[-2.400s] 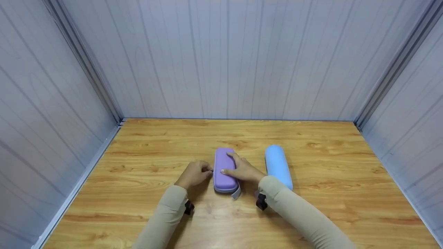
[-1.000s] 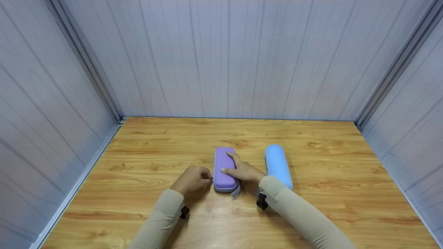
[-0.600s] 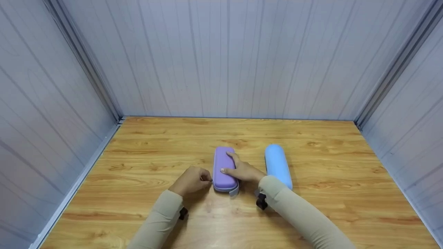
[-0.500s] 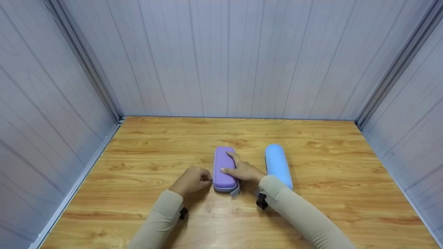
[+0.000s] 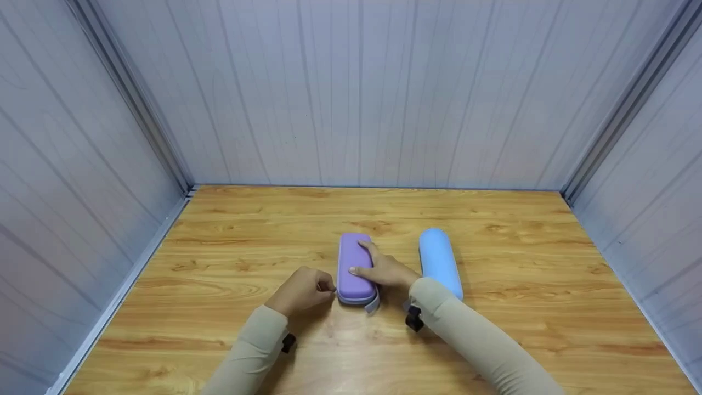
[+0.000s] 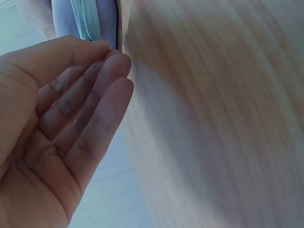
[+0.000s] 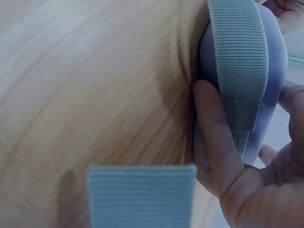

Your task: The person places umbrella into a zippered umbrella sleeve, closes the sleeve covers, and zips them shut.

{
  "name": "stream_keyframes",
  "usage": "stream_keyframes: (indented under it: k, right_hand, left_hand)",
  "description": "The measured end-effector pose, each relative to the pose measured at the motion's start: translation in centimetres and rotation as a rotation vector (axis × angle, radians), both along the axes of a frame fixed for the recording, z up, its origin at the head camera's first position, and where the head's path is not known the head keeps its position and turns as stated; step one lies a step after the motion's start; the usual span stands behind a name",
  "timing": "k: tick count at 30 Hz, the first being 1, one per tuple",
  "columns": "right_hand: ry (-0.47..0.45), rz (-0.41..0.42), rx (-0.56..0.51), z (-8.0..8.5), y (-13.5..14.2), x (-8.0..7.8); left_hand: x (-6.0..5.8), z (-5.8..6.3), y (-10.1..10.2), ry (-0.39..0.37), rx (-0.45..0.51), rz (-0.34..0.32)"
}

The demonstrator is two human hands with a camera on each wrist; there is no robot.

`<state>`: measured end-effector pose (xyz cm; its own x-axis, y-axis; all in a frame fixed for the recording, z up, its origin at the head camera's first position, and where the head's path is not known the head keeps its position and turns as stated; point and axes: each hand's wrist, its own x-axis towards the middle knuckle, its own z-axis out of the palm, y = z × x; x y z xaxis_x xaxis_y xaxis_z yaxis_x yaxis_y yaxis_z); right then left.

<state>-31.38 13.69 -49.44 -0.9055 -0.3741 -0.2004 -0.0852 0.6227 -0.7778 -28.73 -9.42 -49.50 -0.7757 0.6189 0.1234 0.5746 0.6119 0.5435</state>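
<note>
A purple hard-shell zip case [image 5: 352, 255] lies upright on the wooden table, its grey strap [image 5: 372, 305] hanging off the near right corner. My right hand [image 5: 388, 270] grips it from the right, thumb and a finger over the lid. In the right wrist view, more fingers [image 7: 213, 114] wrap its side beneath the wide ribbed strap. On the left side near the front corner, my left hand [image 5: 303, 289] pinches the zipper pull with thumb and forefinger. The left wrist view shows these fingertips meeting right at the zip [image 6: 88, 21], mostly hiding the pull; the remaining fingers stay loosely bent.
To the right of my right hand a blue case [image 5: 440, 262] lies on the wood-grain table [image 5: 247, 219], partly behind my forearm. A grey strap end [image 7: 142, 197] pokes up in the right wrist view. Pale panel walls [image 5: 356, 99] stand behind and at both sides.
My left hand has slid along the case's left side toward its near end, still pinching the zipper pull. The right hand keeps its grip, and the strap has swung slightly.
</note>
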Motion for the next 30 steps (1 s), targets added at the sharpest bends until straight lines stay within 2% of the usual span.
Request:
stream_keyframes:
  k: [10,17,25,30]
  right_hand:
    - [-0.008,0.0,-0.025,-0.11,-0.06,0.02]
    - [-0.007,-0.002,-0.012,-0.27,-0.1,-0.03]
    - [-0.013,-0.004,-0.021,-0.23,-0.15,-0.01]
    - [-0.004,-0.007,-0.011,-0.18,-0.12,-0.01]
  left_hand:
    - [0.36,0.27,-0.26,-0.036,0.042,-0.027]
    - [0.4,0.42,-0.27,-0.057,0.036,-0.05]
    - [0.89,0.47,-0.49,-0.17,0.067,-0.116]
    - [1.02,0.38,-0.3,-0.175,0.067,-0.137]
